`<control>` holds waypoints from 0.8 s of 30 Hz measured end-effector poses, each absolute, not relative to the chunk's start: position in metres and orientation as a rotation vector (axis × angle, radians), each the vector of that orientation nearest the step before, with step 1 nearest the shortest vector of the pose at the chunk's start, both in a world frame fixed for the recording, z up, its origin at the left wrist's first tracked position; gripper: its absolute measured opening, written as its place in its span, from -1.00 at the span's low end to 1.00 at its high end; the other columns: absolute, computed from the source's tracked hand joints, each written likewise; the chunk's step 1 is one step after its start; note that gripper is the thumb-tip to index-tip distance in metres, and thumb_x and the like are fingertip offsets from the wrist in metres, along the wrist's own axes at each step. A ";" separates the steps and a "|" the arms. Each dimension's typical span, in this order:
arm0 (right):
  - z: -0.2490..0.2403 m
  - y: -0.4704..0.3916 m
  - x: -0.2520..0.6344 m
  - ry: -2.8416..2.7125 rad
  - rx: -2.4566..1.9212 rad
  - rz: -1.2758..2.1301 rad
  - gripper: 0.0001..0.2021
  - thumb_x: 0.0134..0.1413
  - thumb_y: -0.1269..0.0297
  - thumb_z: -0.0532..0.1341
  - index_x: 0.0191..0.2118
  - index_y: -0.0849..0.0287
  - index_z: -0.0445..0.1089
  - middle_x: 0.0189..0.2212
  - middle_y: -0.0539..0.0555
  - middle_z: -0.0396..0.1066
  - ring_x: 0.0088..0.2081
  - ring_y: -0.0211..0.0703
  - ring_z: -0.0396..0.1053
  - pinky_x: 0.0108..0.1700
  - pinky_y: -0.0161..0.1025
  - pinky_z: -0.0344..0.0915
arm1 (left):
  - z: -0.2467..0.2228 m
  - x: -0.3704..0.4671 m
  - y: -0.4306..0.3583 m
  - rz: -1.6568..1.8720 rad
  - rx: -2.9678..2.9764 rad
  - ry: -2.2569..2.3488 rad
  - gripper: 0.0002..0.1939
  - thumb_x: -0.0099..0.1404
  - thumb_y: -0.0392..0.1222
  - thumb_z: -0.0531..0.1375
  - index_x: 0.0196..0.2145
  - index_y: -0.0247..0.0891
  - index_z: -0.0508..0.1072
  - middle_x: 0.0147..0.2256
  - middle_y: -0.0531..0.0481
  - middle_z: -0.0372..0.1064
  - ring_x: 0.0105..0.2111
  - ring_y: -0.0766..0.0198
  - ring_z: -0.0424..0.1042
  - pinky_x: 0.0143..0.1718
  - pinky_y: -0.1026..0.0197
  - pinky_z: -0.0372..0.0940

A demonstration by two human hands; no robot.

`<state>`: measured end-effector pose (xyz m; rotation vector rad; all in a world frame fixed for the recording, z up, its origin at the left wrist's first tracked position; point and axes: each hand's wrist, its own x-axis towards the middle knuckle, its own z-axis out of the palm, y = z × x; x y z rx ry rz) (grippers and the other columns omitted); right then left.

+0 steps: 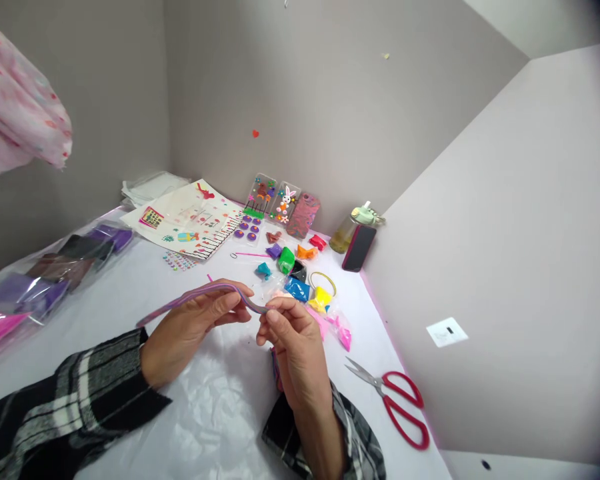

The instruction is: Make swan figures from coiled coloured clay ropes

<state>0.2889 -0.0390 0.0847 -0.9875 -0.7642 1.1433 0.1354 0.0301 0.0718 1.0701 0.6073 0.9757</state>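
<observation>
A long, thin purple and grey strip (pixel 180 300) stretches between my two hands above the white table. My left hand (pixel 195 327) is closed on it, with the strip running over the fingers and its far end trailing out to the left past the wrist. At the strip's right end, my right hand (pixel 295 333) pinches the tip between thumb and fingers. The strip curves in a wave between the hands. Just behind them lie small packets of coloured clay, among them a blue packet (pixel 297 289) and a yellow one (pixel 321 299).
Red-handled scissors (pixel 379 382) lie at the right edge. Further back are a phone (pixel 359 248), a bottle (pixel 343 237), decorated phone cases (pixel 285 202) and a drawn sheet (pixel 180 207). Bagged clay (pixel 35 290) lies at the left.
</observation>
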 end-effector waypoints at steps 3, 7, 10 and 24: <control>0.083 -0.039 0.289 -0.804 -1.025 1.113 -0.84 0.06 0.22 0.43 -0.24 0.14 0.57 -0.42 -0.03 0.50 -0.45 -0.30 0.41 -0.34 -0.34 0.37 | 0.069 0.136 0.028 0.966 1.118 0.644 -0.71 0.25 0.12 0.38 -0.27 -0.16 0.64 -0.22 -0.02 0.57 -0.26 0.16 0.54 -0.13 0.12 0.52; 0.084 -0.040 0.288 -0.822 -1.047 1.081 -0.82 0.06 0.25 0.43 -0.18 0.10 0.57 -0.36 -0.03 0.53 -0.42 -0.29 0.42 -0.29 -0.31 0.39 | 0.070 0.135 0.026 0.955 1.133 0.616 -0.78 0.28 0.04 0.38 -0.27 -0.16 0.63 -0.19 0.00 0.56 -0.21 0.18 0.55 -0.08 0.15 0.51; 0.084 -0.040 0.288 -0.866 -1.059 1.063 -0.86 0.07 0.24 0.42 -0.24 0.12 0.57 -0.40 -0.04 0.51 -0.46 -0.30 0.39 -0.30 -0.30 0.38 | 0.073 0.134 0.024 0.943 1.082 0.621 -0.77 0.31 0.05 0.35 -0.27 -0.15 0.62 -0.24 0.04 0.55 -0.25 0.22 0.55 -0.12 0.20 0.51; 0.084 -0.043 0.283 -0.961 -1.116 0.918 -0.96 0.03 0.33 0.44 -0.34 0.11 0.61 -0.46 -0.03 0.53 -0.48 -0.31 0.39 -0.42 -0.36 0.34 | 0.075 0.133 0.025 0.912 1.248 0.544 -0.88 0.29 -0.08 0.34 -0.30 -0.16 0.56 -0.35 0.09 0.47 -0.31 0.25 0.52 -0.22 0.26 0.47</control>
